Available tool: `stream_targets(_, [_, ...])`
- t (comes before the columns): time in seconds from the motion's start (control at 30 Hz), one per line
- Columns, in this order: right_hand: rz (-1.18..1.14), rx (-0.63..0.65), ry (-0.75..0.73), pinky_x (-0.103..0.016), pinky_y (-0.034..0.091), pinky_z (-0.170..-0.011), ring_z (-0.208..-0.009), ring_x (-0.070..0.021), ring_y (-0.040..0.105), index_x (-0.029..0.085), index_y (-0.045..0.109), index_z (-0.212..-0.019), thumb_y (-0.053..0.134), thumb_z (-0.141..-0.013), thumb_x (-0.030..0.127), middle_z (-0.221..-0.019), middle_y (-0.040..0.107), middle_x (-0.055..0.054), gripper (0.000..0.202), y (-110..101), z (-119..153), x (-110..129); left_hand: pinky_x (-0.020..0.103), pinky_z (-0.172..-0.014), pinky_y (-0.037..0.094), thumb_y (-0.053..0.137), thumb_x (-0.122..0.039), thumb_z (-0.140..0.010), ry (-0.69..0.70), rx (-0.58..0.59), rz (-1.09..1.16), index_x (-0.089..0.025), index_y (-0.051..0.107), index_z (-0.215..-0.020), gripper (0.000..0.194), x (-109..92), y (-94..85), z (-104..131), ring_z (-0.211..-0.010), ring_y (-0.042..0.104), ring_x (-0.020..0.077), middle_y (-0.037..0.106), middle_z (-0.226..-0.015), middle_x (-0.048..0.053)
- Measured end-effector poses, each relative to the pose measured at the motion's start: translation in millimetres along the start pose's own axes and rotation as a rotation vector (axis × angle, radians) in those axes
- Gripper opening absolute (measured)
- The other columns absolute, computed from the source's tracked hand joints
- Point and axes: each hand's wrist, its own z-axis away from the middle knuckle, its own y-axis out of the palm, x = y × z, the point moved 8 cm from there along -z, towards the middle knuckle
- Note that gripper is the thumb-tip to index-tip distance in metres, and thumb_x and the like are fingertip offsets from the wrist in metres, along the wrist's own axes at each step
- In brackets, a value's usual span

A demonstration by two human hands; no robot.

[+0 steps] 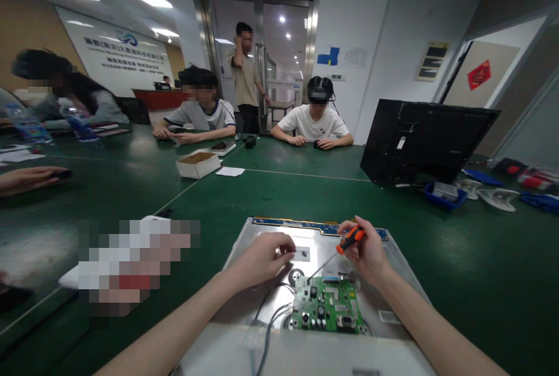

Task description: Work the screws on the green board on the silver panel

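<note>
A silvery panel [393,265] lies on the green table, with a green circuit board [327,304] on it and a narrow blue board [297,224] along its far edge. My right hand [364,251] is closed round an orange and black screwdriver [350,240], whose shaft slants down left to the circuit board's upper left corner. Over the panel's left part, my left hand [266,256] is closed, thumb and fingertips together beside a small pale label [303,254]; what it pinches, if anything, is too small to tell. Grey cables [269,335] run from the board's left side toward me.
A black monitor [425,140] stands at the right, near a blue tray [445,194] of small parts. Ahead are an open white box [198,165] and a paper [230,171]. Several people are around the table's far and left sides; another person's hand reaches in at left.
</note>
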Motion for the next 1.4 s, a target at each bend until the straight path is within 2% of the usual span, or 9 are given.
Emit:
stream_targets(0.2, [-0.011,-0.021,-0.011,-0.018,0.016,-0.033,-0.027,-0.0055,0.029,0.015,0.065,-0.061,0.062,-0.072,0.055,-0.032,0.038,0.006,0.042,0,0,1,0.024,-0.064,0.043,0.055,-0.010,-0.076,-0.019,0.052,0.202,-0.016,0.065,-0.079,0.012,-11,11.0,3,-0.071,0.057,0.0146,0.066,-0.080,0.002])
stream_targets(0.5, [-0.004,-0.025,-0.018,-0.019,0.016,-0.033,-0.027,-0.0061,0.031,0.015,0.064,-0.061,0.063,-0.072,0.055,-0.032,0.040,0.005,0.041,1,0,2,0.023,-0.057,0.038,0.062,-0.019,-0.079,-0.041,0.180,0.194,-0.014,0.066,-0.079,0.005,-7,23.6,4,-0.062,0.051,0.0133,0.060,-0.069,0.000])
stream_targets(0.7, [0.008,-0.026,-0.017,-0.019,0.017,-0.033,-0.027,-0.0062,0.031,0.015,0.064,-0.059,0.066,-0.068,0.056,-0.031,0.039,0.005,0.043,3,1,2,0.023,-0.058,0.034,0.063,-0.018,-0.078,0.078,0.149,0.043,-0.016,0.066,-0.076,0.005,-12,26.5,5,-0.062,0.050,0.0136,0.059,-0.069,0.000])
stream_targets(0.87, [0.008,-0.035,-0.012,-0.019,0.018,-0.033,-0.028,-0.0069,0.033,0.015,0.065,-0.060,0.067,-0.068,0.057,-0.031,0.039,0.005,0.042,3,2,1,0.025,-0.062,0.037,0.059,-0.015,-0.079,0.145,0.161,0.006,-0.017,0.066,-0.079,0.007,-20,25.3,8,-0.067,0.053,0.0155,0.062,-0.075,0.002])
stream_targets(1.2, [-0.017,-0.029,0.016,-0.019,0.018,-0.033,-0.028,-0.0055,0.029,0.015,0.064,-0.060,0.068,-0.067,0.058,-0.031,0.040,0.006,0.044,2,0,-2,0.023,-0.060,0.037,0.061,-0.013,-0.076,0.066,0.161,0.076,-0.015,0.067,-0.081,0.007,-10,27.2,6,-0.066,0.052,0.0145,0.061,-0.073,0.001])
stream_targets(1.4, [-0.050,-0.035,0.016,-0.019,0.019,-0.033,-0.030,-0.0063,0.031,0.017,0.061,-0.062,0.068,-0.069,0.058,-0.036,0.043,0.005,0.043,3,0,2,0.023,-0.061,0.038,0.059,-0.018,-0.082,0.054,0.172,0.140,-0.015,0.068,-0.081,0.010,-9,25.8,5,-0.067,0.053,0.0145,0.062,-0.074,0.001])
